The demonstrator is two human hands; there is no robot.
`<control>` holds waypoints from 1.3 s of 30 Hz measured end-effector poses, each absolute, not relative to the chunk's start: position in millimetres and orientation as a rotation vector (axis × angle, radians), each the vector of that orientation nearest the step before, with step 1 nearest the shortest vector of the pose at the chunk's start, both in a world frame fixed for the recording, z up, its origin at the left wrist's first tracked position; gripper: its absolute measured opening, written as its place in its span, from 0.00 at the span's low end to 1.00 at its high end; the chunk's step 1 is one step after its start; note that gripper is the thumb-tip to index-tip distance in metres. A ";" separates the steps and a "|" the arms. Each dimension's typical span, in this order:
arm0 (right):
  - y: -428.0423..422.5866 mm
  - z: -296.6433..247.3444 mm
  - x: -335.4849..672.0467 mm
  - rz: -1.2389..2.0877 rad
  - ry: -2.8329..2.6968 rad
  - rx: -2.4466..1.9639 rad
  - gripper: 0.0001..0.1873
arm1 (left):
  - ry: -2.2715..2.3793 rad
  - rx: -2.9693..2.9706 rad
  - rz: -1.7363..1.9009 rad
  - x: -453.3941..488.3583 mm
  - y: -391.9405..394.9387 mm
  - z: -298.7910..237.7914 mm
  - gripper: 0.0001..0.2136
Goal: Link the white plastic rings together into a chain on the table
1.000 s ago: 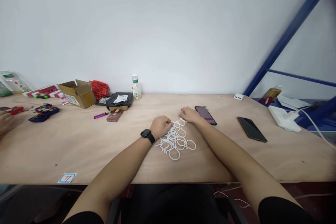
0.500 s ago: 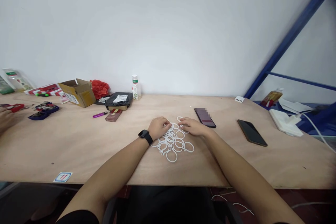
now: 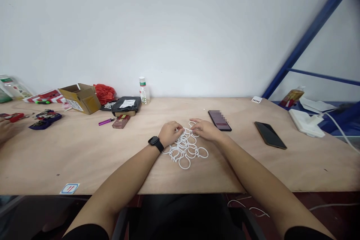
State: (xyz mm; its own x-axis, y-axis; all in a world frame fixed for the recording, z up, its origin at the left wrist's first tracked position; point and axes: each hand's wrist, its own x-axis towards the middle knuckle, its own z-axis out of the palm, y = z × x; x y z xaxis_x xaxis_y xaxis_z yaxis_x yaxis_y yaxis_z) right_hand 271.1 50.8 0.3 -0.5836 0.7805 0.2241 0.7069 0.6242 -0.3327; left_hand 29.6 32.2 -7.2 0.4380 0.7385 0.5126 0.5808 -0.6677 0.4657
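Several thin white plastic rings (image 3: 184, 162), each with a small tab or clasp, lie in an overlapping heap on the wooden table. At the far left side of the heap is my left hand (image 3: 168, 134), a black watch on its wrist. Its thumb and forefinger pinch a white ring at the top of the heap. Opposite it, my right hand (image 3: 206, 129) has its fingertips closed on a ring at the far right of the heap. Fingers partly cover the rings they touch, so the exact grip is hard to see.
Two phones (image 3: 219, 120) (image 3: 270, 135) lie to the right, near a white power strip (image 3: 305, 123). On the left are a purple lighter (image 3: 105, 122), a maroon box (image 3: 121, 121), a black package (image 3: 126, 104), a bottle (image 3: 143, 92) and an open carton (image 3: 80, 99). Another person's hand (image 3: 5, 129) shows at far left.
The whole view has shifted slightly. Both hands stay at the far side of the heap, with small finger movements; the right fingers have come a little farther over the upper rings.
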 end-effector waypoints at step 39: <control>37.3 18.1 260.1 0.278 -2.138 -1.236 0.13 | 1.270 2.287 1.190 26.9 28.3 -1.1 0.14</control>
State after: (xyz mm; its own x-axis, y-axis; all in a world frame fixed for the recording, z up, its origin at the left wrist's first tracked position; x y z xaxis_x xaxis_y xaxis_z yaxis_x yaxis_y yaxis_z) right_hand 260.1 37.3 18.1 -0.3490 0.8350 0.4253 0.6986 0.5344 -0.4759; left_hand 26.9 28.3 -1.1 0.2797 0.8005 0.5301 0.5813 -0.5806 0.5701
